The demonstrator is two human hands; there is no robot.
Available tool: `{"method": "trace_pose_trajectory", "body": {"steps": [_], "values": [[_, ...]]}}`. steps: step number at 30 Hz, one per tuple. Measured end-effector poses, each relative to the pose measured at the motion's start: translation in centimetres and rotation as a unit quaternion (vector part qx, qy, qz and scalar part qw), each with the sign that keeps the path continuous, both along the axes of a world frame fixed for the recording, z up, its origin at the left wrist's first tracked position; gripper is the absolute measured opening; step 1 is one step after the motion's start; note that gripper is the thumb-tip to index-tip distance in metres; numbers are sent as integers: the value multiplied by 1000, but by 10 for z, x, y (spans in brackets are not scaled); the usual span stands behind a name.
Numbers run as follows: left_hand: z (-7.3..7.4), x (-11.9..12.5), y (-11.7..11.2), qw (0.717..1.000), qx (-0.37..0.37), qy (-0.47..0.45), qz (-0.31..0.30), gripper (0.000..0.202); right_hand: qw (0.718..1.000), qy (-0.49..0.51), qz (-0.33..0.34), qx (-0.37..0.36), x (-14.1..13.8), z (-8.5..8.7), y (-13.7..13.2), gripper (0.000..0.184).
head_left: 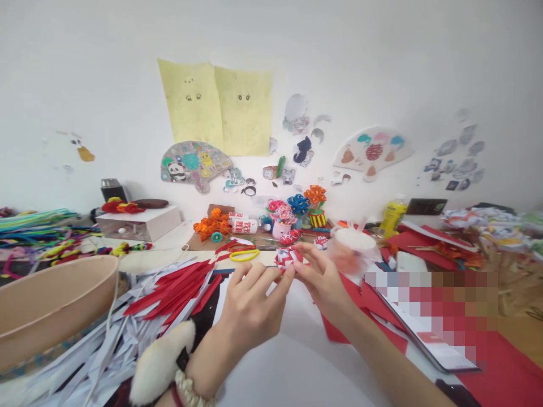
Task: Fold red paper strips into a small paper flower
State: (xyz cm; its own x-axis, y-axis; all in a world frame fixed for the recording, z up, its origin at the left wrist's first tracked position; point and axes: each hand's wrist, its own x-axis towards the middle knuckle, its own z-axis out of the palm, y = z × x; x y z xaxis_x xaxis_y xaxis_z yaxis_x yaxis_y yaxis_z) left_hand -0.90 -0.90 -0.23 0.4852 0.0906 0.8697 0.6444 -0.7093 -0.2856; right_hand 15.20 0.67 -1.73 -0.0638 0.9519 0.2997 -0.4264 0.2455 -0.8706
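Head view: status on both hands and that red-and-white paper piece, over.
Both pinch the red-and-white paper piece: left hand, right hand, fingertips only. Heap of paper strips to its left; clear cup just beyond right hand. Nothing covers the piece.

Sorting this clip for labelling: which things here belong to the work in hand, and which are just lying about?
In hand: left hand, right hand, red-and-white paper piece, likely the paper strips.
Lying about: beige bowl, pipe cleaners, yellow bottle, paper flowers, wall fan.
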Motion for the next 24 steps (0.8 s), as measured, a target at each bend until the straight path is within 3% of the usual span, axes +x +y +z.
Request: {"method": "trace_pose_trajectory", "body": {"steps": [7,14,24], "values": [[6,1,-7,983,-107,-123,-79,18,1000,0,2,21,0,-1,2,32],[8,3,-3,968,-212,-131,-14,10,998,-47,-20,48,0,-1,0,33],[6,6,-2,960,-228,-162,4,4,996,-63,-13,61,1,-3,1,41]]}}
